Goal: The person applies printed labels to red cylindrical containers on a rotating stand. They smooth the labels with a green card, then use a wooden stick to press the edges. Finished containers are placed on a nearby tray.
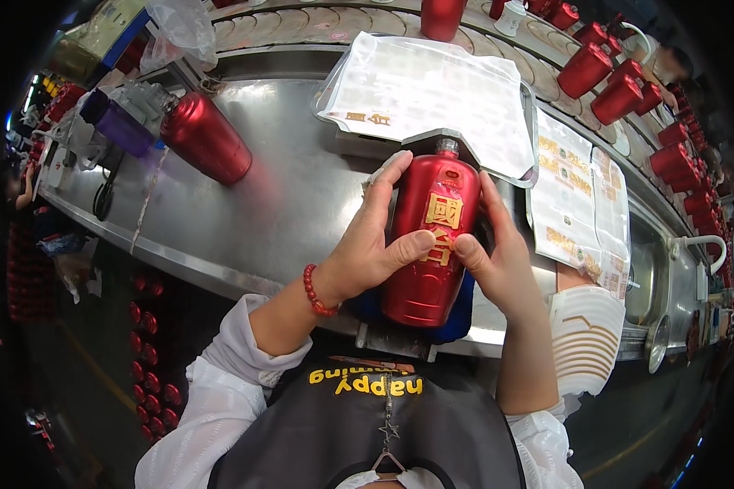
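From the head camera, I see both bare hands wrapped around one red bottle [426,285], just right of the frame's centre. The left hand [360,259] holds its left side, fingers along the shoulder and thumb pressed on the front; the right hand [504,265] grips the opposite side, its thumb over the gold lettering. The bottle leans back, neck toward the top of the frame, with a blue cloth [462,311] under its lower end. Above it lies a white label sheet [440,94]. Over in the upper left, a second red bottle [208,140] stands on the steel table [289,191] near a purple bottle [125,130].
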A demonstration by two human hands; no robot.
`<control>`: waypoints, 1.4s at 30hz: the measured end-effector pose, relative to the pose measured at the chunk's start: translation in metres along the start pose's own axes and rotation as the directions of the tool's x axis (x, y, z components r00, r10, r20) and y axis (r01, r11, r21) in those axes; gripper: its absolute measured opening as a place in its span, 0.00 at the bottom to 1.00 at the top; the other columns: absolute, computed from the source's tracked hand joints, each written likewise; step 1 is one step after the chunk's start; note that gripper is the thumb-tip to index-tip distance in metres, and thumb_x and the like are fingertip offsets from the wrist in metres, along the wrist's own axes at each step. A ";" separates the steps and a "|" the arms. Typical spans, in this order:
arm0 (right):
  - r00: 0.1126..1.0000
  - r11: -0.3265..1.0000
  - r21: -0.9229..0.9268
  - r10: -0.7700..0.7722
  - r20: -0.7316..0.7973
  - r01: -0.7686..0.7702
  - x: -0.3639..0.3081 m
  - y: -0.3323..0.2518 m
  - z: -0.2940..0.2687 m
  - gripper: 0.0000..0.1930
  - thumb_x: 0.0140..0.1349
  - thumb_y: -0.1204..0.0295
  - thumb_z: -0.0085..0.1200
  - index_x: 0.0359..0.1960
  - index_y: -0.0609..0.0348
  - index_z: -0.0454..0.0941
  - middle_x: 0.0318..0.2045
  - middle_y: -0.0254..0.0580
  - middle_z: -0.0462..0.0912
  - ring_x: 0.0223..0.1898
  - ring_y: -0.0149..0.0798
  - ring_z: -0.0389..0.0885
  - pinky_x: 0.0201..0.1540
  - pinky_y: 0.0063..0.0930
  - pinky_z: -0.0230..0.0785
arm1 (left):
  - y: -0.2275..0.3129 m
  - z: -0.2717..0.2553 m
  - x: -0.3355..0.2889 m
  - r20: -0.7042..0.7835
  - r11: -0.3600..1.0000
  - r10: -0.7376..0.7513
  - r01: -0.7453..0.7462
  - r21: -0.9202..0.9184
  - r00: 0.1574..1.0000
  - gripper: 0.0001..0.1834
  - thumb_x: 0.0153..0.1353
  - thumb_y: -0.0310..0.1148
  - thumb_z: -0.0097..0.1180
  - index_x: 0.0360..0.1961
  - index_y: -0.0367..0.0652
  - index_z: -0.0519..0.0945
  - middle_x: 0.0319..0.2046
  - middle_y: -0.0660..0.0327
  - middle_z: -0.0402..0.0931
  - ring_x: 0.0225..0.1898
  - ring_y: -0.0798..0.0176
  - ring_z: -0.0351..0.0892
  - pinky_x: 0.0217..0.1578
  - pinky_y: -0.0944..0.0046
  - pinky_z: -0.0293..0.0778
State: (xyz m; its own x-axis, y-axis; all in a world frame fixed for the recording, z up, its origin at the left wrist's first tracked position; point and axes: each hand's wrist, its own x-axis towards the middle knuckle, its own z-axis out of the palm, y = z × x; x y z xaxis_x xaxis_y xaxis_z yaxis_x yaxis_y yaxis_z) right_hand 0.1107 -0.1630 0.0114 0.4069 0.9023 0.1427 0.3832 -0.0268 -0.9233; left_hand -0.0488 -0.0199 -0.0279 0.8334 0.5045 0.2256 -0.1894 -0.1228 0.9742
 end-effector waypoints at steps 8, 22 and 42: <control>1.000 0.999 0.043 -0.001 -0.014 0.001 -0.003 0.002 0.004 0.51 0.63 0.53 0.65 0.74 0.75 0.49 0.66 0.67 0.67 0.68 0.51 0.69 0.68 0.37 0.62 | 0.012 -0.004 0.026 -0.077 0.998 -0.005 0.010 0.054 0.997 0.35 0.71 0.45 0.58 0.68 0.33 0.61 0.63 0.51 0.67 0.64 0.62 0.66 0.65 0.62 0.63; 0.998 0.998 0.046 0.052 0.023 -0.053 -0.004 -0.003 0.003 0.51 0.64 0.52 0.63 0.75 0.74 0.46 0.68 0.64 0.64 0.70 0.49 0.64 0.71 0.38 0.55 | 0.017 0.001 0.055 -0.177 0.996 -0.092 0.089 -0.022 0.980 0.14 0.70 0.38 0.59 0.48 0.38 0.75 0.42 0.62 0.78 0.44 0.71 0.76 0.48 0.68 0.73; 1.000 1.000 0.020 -0.011 -0.003 0.011 -0.003 0.006 0.004 0.50 0.63 0.55 0.65 0.75 0.73 0.48 0.65 0.68 0.68 0.68 0.53 0.69 0.68 0.39 0.62 | 0.035 -0.013 0.045 0.205 0.604 0.537 -0.543 0.584 0.818 0.22 0.71 0.50 0.53 0.56 0.49 0.84 0.50 0.62 0.83 0.55 0.52 0.69 0.62 0.55 0.61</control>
State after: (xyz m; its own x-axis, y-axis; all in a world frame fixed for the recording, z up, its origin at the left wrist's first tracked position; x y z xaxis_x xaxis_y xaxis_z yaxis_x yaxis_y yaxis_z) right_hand 0.1087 -0.1644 0.0042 0.4050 0.9012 0.1540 0.3708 -0.0080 -0.9287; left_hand -0.0241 0.0094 0.0167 0.6866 0.1716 0.7065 -0.2635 -0.8469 0.4618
